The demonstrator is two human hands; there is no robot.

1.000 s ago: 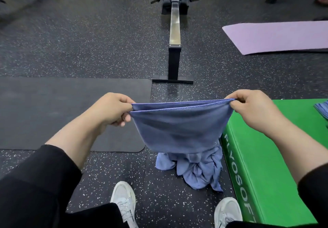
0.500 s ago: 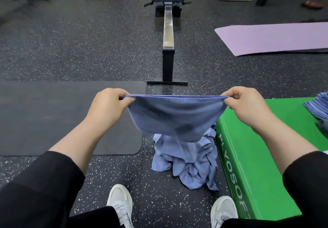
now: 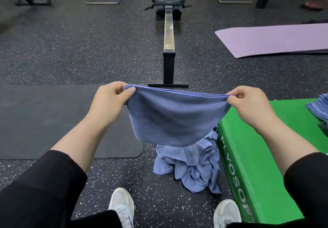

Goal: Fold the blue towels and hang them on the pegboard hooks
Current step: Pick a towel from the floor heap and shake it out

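Two hands hold one blue towel [image 3: 174, 116] taut in the air: the left hand [image 3: 108, 103] pinches its left top corner, the right hand [image 3: 248, 106] its right. It hangs doubled, above a crumpled towel heap [image 3: 191, 167] on the floor just beside a green box [image 3: 262, 156]. Folded towels [image 3: 319, 109] lie on the box's far right edge.

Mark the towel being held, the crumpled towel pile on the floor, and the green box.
held towel [image 3: 174, 117]: head view, middle of hanging cloth.
towel pile [image 3: 191, 167]: head view, centre of heap.
green box [image 3: 276, 148]: head view, bare top surface.
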